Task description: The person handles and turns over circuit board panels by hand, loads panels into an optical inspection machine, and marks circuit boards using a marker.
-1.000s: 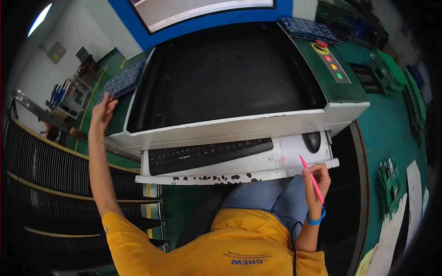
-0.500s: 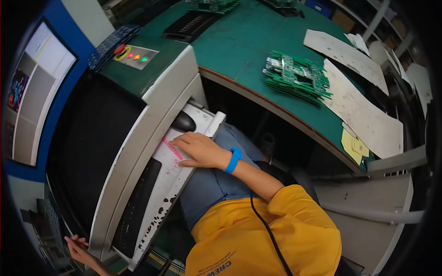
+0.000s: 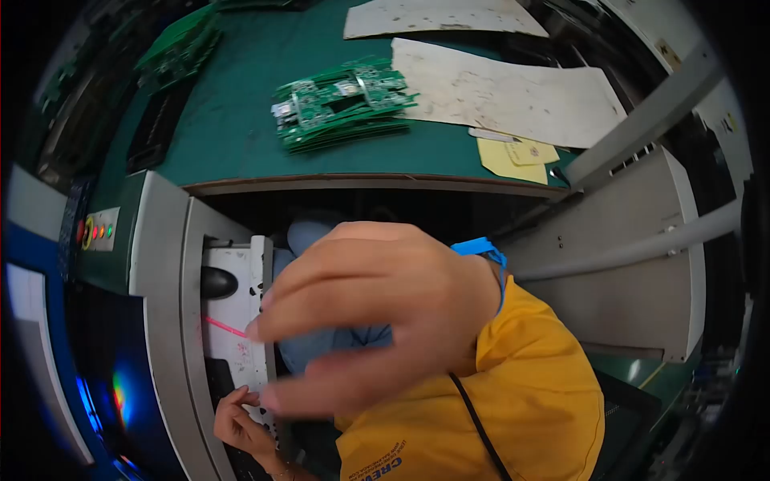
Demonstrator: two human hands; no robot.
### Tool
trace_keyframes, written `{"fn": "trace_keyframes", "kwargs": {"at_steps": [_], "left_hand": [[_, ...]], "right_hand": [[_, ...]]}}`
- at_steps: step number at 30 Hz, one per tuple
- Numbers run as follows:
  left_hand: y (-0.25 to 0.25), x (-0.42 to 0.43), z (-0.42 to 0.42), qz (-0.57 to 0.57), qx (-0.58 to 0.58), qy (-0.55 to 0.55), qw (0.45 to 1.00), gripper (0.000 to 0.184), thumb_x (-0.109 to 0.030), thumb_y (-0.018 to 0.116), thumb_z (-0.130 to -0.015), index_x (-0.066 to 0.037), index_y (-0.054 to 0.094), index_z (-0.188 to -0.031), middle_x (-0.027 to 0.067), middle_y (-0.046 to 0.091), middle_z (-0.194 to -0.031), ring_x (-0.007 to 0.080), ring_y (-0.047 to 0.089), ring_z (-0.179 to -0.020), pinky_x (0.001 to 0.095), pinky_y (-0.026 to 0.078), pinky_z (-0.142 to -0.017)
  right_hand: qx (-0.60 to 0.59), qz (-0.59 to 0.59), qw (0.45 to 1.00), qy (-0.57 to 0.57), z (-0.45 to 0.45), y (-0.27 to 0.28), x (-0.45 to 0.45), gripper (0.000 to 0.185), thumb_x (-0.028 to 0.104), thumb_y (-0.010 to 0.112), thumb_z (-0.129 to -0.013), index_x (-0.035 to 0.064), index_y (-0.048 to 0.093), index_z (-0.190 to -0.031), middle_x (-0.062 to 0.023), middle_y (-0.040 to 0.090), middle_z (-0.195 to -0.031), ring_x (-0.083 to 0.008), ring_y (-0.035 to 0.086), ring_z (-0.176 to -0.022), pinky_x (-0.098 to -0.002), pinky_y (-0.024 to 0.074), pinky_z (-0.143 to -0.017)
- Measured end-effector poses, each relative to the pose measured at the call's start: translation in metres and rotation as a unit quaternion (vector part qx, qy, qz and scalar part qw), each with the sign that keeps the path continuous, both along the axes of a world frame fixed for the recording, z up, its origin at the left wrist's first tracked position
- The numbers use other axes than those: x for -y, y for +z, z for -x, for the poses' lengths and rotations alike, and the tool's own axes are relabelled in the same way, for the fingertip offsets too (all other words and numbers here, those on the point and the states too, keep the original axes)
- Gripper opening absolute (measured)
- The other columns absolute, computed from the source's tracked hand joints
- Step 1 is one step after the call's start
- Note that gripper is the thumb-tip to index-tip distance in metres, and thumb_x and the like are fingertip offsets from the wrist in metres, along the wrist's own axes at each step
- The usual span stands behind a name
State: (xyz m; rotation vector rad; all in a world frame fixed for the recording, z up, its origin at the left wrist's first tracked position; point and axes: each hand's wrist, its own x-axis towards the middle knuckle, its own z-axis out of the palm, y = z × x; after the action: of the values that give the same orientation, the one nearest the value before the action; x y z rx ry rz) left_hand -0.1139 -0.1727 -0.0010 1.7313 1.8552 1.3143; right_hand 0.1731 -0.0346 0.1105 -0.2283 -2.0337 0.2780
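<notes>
My right hand, with a blue wristband, is raised large and blurred close to the camera. Its thumb is spread from the fingers and it holds nothing. Lower down, my left hand is over the front edge of the pull-out tray. Its fingers are loosely bent, with nothing visible in them. On the tray sit a black mouse and a pink stick-like thing or mark. A black keyboard shows partly behind my left hand.
A stack of green circuit boards lies on the green table, beside stained white sheets and yellow notes. More boards stand at the far left. A panel with lit buttons is on the machine. Grey rails are at right.
My right hand has lifted off the tray toward the camera. My left hand has come from the machine's outer side to the tray's edge. The view has turned toward the table.
</notes>
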Motion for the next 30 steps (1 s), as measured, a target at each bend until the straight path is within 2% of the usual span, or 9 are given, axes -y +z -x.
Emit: {"fn": "trace_keyframes", "kwargs": {"at_steps": [2,14,16,17,20,24,26,28,30], "left_hand": [[0.013,-0.025,-0.100,0.024,0.026,-0.045,0.998,0.035,-0.021,0.036,-0.093,0.006,0.057,-0.087,0.0100,0.057,-0.062,0.0122,0.052,-0.052,0.0213,0.040,-0.049],[0.005,-0.078,-0.134,0.139,0.149,-0.290,0.935,0.027,-0.017,0.038,-0.092,0.005,0.053,-0.100,0.0117,0.059,-0.064,0.0127,0.054,-0.054,0.0221,0.042,-0.052],[-0.021,-0.089,-0.135,0.277,0.227,-0.213,0.909,0.028,-0.017,0.038,-0.092,0.005,0.054,-0.099,0.0120,0.060,-0.064,0.0122,0.054,-0.054,0.0219,0.042,-0.052],[-0.007,-0.089,-0.145,0.075,0.105,-0.339,0.932,0.027,-0.017,0.038,-0.092,0.004,0.053,-0.099,0.0119,0.060,-0.064,0.0118,0.054,-0.054,0.0215,0.042,-0.052],[-0.028,-0.105,-0.147,0.140,0.171,-0.382,0.897,0.028,-0.021,0.038,-0.092,0.001,0.052,-0.102,0.0080,0.058,-0.064,0.0098,0.051,-0.054,0.0199,0.036,-0.050],[-0.038,-0.122,-0.157,0.143,0.186,-0.378,0.895,0.028,-0.019,0.038,-0.092,0.003,0.053,-0.099,0.0086,0.058,-0.060,0.0098,0.051,-0.051,0.0197,0.038,-0.050],[-0.046,-0.131,-0.158,0.207,0.229,-0.329,0.893,0.030,-0.025,0.038,-0.093,0.000,0.053,-0.101,0.0059,0.056,-0.058,0.0059,0.049,-0.050,0.0160,0.034,-0.048],[-0.052,-0.142,-0.160,0.205,0.257,-0.327,0.886,0.031,-0.025,0.038,-0.093,0.000,0.053,-0.102,0.0057,0.056,-0.058,0.0058,0.049,-0.050,0.0157,0.033,-0.048],[-0.054,-0.152,-0.166,0.204,0.288,-0.321,0.879,0.031,-0.026,0.038,-0.093,0.000,0.053,-0.102,0.0055,0.056,-0.057,0.0057,0.049,-0.049,0.0153,0.033,-0.047]], "right_hand": [[-0.040,-0.041,0.997,-0.053,-0.012,0.012,0.011,0.024,0.010,0.060,-0.071,0.0156,0.059,-0.094,-0.0033,0.058,-0.084,-0.0214,0.058,-0.075,-0.0334,0.0455,-0.058],[0.183,-0.215,0.856,-0.433,-0.107,0.065,0.101,0.028,0.001,0.057,-0.073,0.0129,0.048,-0.097,-0.0140,0.060,-0.088,-0.0255,0.060,-0.075,-0.0297,0.0481,-0.060],[0.227,-0.240,0.815,-0.477,-0.128,0.083,0.110,0.029,0.000,0.056,-0.074,0.0124,0.046,-0.098,-0.0157,0.061,-0.088,-0.0262,0.060,-0.075,-0.0291,0.0485,-0.060],[0.248,-0.251,0.793,-0.496,-0.133,0.092,0.128,0.029,-0.001,0.056,-0.074,0.0122,0.046,-0.098,-0.0166,0.061,-0.088,-0.0265,0.060,-0.075,-0.0288,0.0487,-0.060],[0.232,-0.286,0.730,-0.575,-0.155,0.110,0.160,0.024,-0.003,0.053,-0.079,0.0041,0.046,-0.101,-0.0188,0.061,-0.089,-0.0281,0.062,-0.079,-0.0302,0.0507,-0.064],[0.122,-0.302,0.554,-0.766,-0.207,0.155,0.220,0.019,0.004,0.058,-0.079,0.0013,0.055,-0.097,-0.0145,0.063,-0.089,-0.0202,0.063,-0.085,-0.0300,0.0502,-0.073],[0.176,-0.354,0.341,-0.853,-0.238,0.171,0.224,0.022,0.017,0.058,-0.081,0.0052,0.057,-0.099,-0.0096,0.064,-0.090,-0.0176,0.062,-0.085,-0.0300,0.0495,-0.074],[0.210,-0.219,0.228,-0.925,-0.316,0.195,0.266,0.032,0.029,0.054,-0.082,0.0080,0.055,-0.106,-0.0081,0.064,-0.091,-0.0217,0.062,-0.086,-0.0328,0.0487,-0.076],[0.217,-0.102,0.230,-0.943,-0.365,0.197,0.276,0.037,0.034,0.053,-0.080,0.0070,0.054,-0.104,-0.0169,0.061,-0.093,-0.0338,0.060,-0.080,-0.0400,0.0490,-0.066]]}}
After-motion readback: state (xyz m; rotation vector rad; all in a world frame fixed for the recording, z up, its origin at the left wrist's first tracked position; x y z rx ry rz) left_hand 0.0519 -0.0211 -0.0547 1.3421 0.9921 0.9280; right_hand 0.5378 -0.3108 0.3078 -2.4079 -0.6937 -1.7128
